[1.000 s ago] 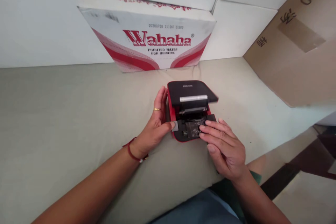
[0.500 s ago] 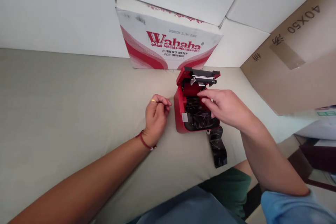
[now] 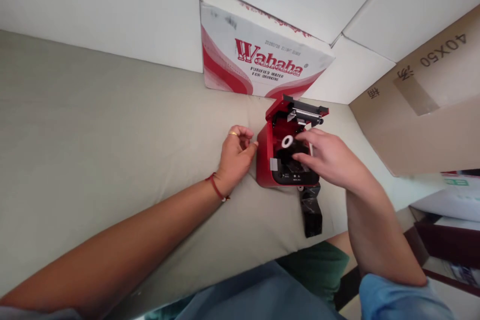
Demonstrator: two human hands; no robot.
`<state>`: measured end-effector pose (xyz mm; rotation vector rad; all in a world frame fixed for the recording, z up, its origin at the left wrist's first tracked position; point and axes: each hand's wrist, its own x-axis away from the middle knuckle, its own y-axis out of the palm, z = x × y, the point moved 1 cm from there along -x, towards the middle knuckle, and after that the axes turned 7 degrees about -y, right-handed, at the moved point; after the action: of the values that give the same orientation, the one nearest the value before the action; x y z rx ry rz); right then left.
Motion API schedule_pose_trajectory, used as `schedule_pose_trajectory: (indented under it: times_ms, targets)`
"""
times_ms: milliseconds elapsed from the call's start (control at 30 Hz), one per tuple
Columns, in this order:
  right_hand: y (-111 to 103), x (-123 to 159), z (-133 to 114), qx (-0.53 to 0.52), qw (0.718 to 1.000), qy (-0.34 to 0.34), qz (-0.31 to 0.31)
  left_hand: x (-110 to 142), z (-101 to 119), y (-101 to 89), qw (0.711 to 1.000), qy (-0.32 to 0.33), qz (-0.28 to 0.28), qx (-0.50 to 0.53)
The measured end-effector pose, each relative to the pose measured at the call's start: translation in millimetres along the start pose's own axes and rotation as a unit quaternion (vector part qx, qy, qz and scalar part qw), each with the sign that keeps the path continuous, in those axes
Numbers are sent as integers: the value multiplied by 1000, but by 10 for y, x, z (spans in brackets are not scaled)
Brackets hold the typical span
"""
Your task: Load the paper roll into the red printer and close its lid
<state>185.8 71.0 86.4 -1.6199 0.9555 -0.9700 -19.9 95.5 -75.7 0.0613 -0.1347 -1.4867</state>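
Observation:
A small red label printer stands on the cloth with its lid raised. My right hand reaches into it from the right, thumb and fingers closed around a black ribbon roll. The roll is tilted, so the white ring of its core faces up and left; its far side is hidden by my fingers. Beside the printer's left wall is my left hand, loosely curled, its thumb apart and its tip at the wall. Whether it touches, I cannot tell. Nothing shows in it.
A crumpled black strip lies in front of the printer on the pale cloth. A Wahaha water carton stands close behind the printer. At the right rises a large brown cardboard box. White boxes line the back.
My right hand has gripped the ribbon roll and tilted it, bringing the white core end into view. My left hand's thumb has spread toward the printer wall. The head view has shifted.

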Motion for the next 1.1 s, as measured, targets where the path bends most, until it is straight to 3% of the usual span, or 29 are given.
schedule_pose_trajectory:
  times_ms: [100,200,300,400,500,567,667,733,867,967,1100]
  targets:
    - [-242,599,292,-180,980,64,51,15,42,9,999,-5,-34,-25]
    - [-296,974,771,-231,958,148,84,50,92,24,997,0,-69,-34]
    - [-29,1001,1222,-244,955,170,11,78,143,29,998,2,-60,-32]
    - [352,875,1418,-209,964,162,-15,98,174,31,997,-18,-69,-39]
    - [594,829,1276,-151,975,142,81,107,187,33,995,-35,-72,-56]
    - [658,864,1063,-140,981,71,114,104,190,35,996,-31,-59,-63]
    - [705,924,780,-120,992,-29,22,91,181,36,996,-21,-49,-65]
    - [753,929,685,-76,996,-22,-46,82,166,34,996,-20,-51,-65]
    - [836,868,603,-9,996,32,-85,73,137,22,996,-20,-58,-60]
    - [669,908,537,-18,991,38,-126,75,130,13,997,-20,-56,-58]
    - [-20,1128,468,-127,969,-65,-201,62,98,8,997,-20,-51,-55]
